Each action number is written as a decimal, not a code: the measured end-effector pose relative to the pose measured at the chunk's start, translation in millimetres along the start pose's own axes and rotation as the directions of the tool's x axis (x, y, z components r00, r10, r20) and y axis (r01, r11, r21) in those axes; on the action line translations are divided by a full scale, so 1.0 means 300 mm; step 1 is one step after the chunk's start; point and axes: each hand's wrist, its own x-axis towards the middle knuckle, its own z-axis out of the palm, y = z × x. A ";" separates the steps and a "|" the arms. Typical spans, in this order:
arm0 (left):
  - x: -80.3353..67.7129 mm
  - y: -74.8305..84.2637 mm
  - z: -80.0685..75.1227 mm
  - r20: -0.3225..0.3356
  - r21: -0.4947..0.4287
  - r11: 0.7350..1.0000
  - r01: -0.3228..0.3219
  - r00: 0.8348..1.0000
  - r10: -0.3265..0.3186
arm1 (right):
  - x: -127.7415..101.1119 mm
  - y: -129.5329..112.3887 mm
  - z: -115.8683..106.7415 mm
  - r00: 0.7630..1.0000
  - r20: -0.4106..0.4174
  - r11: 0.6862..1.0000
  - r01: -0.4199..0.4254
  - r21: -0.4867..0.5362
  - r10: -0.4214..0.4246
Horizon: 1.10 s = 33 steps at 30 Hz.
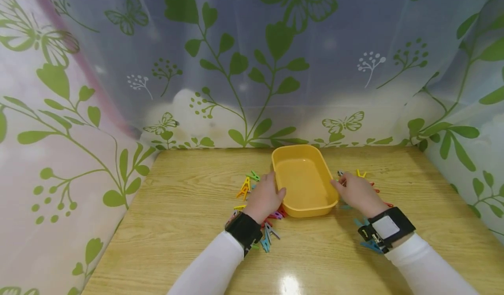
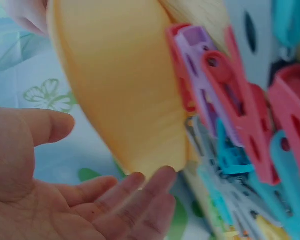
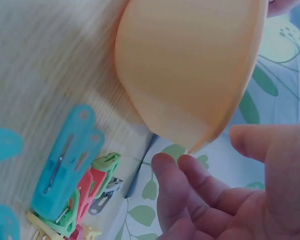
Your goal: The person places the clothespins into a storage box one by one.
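Observation:
A yellow plastic basin point(image 1: 304, 181) stands on the wooden table between the two hands, its inside bare. My left hand point(image 1: 261, 198) is beside the basin's left wall, with the thumb over the rim and the fingers loosely extended in the left wrist view. At the right wall is my right hand point(image 1: 360, 194), thumb apart from the relaxed fingers, fingertips close to the basin point(image 3: 190, 65). Around the left hand lie colourful clothespins, among them a purple clothespin point(image 2: 197, 65) and a grey one point(image 1: 271, 230). Near the right hand is a blue clothespin point(image 3: 65, 165).
More clothespins lie partly hidden under both forearms, including a blue one point(image 1: 372, 246) by the right wrist and a yellow one point(image 1: 361, 173) farther back. A patterned curtain point(image 1: 252, 89) closes off the table's point(image 1: 189, 198) back and both sides.

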 end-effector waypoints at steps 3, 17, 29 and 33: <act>-0.026 0.019 -0.006 -0.017 0.022 1.000 -0.014 1.000 0.014 | 0.026 0.002 -0.012 1.000 0.012 1.000 0.011 -0.002 -0.011; -0.086 0.035 0.006 0.014 0.168 0.985 -0.048 0.999 0.046 | 0.088 -0.008 0.008 0.999 -0.011 0.999 0.044 -0.019 -0.045; -0.073 0.024 0.002 0.067 0.140 0.989 -0.044 0.997 0.035 | 0.083 -0.010 0.016 0.999 -0.021 0.999 0.035 -0.040 -0.036; -0.070 0.019 0.000 0.079 0.132 0.990 -0.042 0.996 0.032 | 0.069 -0.009 0.016 0.999 -0.021 0.998 0.041 -0.038 -0.042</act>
